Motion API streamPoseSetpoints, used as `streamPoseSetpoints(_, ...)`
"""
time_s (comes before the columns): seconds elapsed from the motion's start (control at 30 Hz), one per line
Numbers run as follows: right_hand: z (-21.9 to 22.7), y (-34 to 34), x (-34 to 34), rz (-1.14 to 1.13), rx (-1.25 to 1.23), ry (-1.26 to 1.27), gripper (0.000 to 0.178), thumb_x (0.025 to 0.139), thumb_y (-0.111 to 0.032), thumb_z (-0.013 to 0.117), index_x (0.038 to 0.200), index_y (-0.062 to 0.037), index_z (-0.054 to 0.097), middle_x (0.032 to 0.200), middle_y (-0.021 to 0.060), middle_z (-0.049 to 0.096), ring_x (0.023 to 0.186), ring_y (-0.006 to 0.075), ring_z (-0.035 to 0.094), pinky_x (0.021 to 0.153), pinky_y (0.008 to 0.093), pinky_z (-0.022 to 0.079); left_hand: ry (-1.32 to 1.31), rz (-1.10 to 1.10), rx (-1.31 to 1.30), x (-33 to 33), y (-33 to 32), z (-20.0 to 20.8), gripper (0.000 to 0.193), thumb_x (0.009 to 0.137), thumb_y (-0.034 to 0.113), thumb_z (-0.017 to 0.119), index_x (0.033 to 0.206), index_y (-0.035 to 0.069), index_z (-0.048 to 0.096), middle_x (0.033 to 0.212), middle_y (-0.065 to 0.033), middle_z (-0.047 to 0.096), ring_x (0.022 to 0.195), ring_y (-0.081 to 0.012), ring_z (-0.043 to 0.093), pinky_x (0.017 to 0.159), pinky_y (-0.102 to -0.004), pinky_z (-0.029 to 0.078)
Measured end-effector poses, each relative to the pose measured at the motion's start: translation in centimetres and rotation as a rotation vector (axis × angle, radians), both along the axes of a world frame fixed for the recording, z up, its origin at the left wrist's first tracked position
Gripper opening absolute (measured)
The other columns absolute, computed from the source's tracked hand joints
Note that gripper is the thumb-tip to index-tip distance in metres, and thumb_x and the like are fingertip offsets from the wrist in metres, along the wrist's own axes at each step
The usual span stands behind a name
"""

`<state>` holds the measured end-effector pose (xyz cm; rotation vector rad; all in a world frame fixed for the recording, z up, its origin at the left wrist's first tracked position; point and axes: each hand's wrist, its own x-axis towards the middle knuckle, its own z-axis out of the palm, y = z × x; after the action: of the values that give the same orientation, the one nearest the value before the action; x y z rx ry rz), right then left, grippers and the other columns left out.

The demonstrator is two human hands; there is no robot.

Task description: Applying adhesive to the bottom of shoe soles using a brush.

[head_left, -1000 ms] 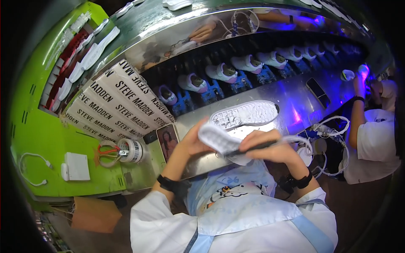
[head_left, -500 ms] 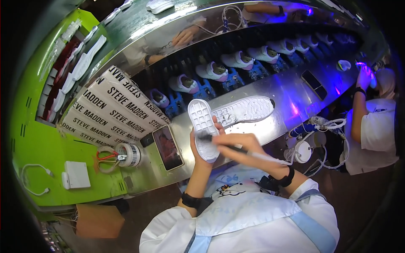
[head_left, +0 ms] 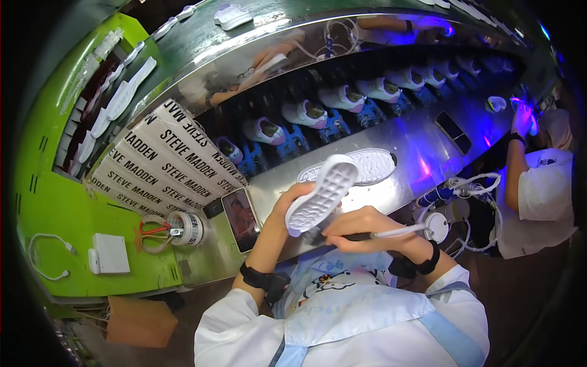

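Note:
A white shoe sole (head_left: 324, 192) is tilted up in my left hand (head_left: 288, 200), which grips its left side; the sole's gridded hollow face shows. My right hand (head_left: 362, 225) is closed on a brush (head_left: 359, 237) with a white tube trailing from its handle. The dark bristles are blurred and lie close to the sole's lower end; whether they touch its edge I cannot tell. Behind the held sole, a second white sole (head_left: 376, 166) rests on the metal ledge (head_left: 293, 168), partly hidden by the first.
Shoe uppers (head_left: 309, 114) ride a row of blue holders behind the ledge. To the left are a phone (head_left: 242, 219), a printed box (head_left: 162, 162), tape rolls (head_left: 188, 227) and red scissors (head_left: 153, 227). A lidded white pot (head_left: 436, 227) with tubes stands right, near a co-worker's arm (head_left: 516, 165).
My left hand has turned and tilted the sole, its top swinging right. My right hand has moved the brush down, from the sole's inner face to beside its lower end.

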<state>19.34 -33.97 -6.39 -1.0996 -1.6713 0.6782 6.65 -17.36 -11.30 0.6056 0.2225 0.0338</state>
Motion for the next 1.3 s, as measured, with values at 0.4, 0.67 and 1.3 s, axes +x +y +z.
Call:
streamPoseSetpoints(0.4,-0.6,-1.7,2.8,-0.038,-0.089,-0.128,0.013,0.083,-0.008,0.058,0.09,-0.0001,0.066,0.092,0.0096,0.066,0.086,0.019,0.062,0.074,0.0265,0.049,0.443,-0.125,0.603,1.4,0.4,3.2,0.036,0.079,0.026,0.065,0.098,-0.005,0.063,0.087,-0.0136,0.065,0.073,-0.0192,0.064,0.065,-0.0264,0.051)
streamPoseSetpoints(0.67,3.4,-1.9,2.7,-0.15,0.133,0.513,0.022,0.088,-0.01,0.049,0.087,0.0067,0.062,0.099,0.022,0.062,0.08,0.026,0.064,0.076,0.0354,0.05,-0.313,0.025,0.44,2.6,4.6,11.7,0.042,0.088,0.023,0.051,0.114,-0.01,0.049,0.103,-0.0225,0.06,0.085,-0.0278,0.062,0.079,-0.0341,0.052)
streamPoseSetpoints(1.3,0.1,-4.7,3.9,-0.613,0.089,0.899,0.026,0.069,0.008,0.053,0.095,0.0058,0.055,0.1,0.0226,0.059,0.061,0.0195,0.057,0.062,0.0268,0.047,0.285,1.063,1.333,6.0,18.6,26.1,0.052,0.072,0.009,0.063,0.116,-0.007,0.04,0.085,-0.0161,0.06,0.071,-0.0218,0.062,0.045,-0.0305,0.051)
